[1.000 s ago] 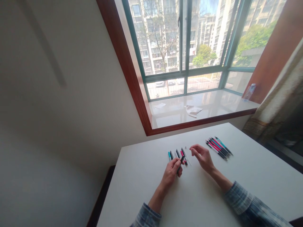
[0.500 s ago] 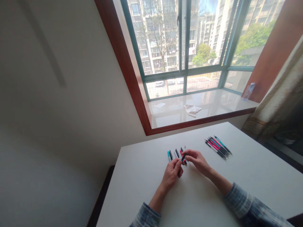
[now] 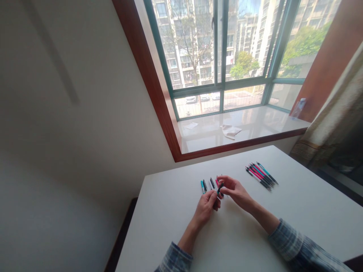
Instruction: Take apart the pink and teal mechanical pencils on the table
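At a white table (image 3: 170,215) below a window, a person in plaid sleeves works on a dark pen piece (image 3: 220,187), held over the near half of the loose parts' area. Taking that piece as the clock's centre, twelve toward the window, the work looks partly done: a group of pens (image 3: 262,176) between two and three o'clock seems whole, while the held piece and the loose parts at nine to ten o'clock appear unfinished. Counted, there are two hands, one held piece, about six or seven grouped pens, overlapping, and at least four loose parts: a teal one (image 3: 202,186), two dark ones (image 3: 205,185) and a pink one (image 3: 217,183). The left hand (image 3: 206,205) is curled closed around the piece; the right hand (image 3: 236,190) is half-curled, fingertips at its upper end, gripping or merely touching, unclear.
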Demonstrator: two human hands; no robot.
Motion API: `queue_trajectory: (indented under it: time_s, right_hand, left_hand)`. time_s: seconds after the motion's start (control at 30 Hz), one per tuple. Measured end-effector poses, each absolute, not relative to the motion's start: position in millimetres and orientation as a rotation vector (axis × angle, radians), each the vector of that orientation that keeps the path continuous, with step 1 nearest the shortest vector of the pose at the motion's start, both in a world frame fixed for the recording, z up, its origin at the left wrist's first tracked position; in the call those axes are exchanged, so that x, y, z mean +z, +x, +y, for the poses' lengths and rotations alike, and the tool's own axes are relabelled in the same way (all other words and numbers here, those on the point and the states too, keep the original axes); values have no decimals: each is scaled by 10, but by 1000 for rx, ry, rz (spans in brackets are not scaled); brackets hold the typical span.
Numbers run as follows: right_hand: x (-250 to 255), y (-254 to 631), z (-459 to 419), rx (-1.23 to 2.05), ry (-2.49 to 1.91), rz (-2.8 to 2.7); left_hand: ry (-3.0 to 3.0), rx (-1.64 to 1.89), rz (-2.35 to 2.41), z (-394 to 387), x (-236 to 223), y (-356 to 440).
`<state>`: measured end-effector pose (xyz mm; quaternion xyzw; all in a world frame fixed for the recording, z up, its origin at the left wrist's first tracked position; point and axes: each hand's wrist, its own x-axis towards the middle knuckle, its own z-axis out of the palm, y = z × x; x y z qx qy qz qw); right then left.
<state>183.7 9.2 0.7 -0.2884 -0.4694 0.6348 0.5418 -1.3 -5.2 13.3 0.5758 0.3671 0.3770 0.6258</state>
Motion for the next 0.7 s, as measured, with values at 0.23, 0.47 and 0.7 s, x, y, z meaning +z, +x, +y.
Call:
queue_trajectory:
  time_s: [0.23, 0.47, 0.7]
  right_hand:
    - [106, 1828, 53, 1631, -616, -1008]
    - [121, 1819, 53, 1667, -590, -980]
    - [79, 1812, 71, 1599, -656, -1016]
  left_hand:
    - [1324, 834, 822, -47, 104, -32]
    - [1339, 813, 820, -39, 107, -30]
    - [1343, 814, 832, -37, 117, -33]
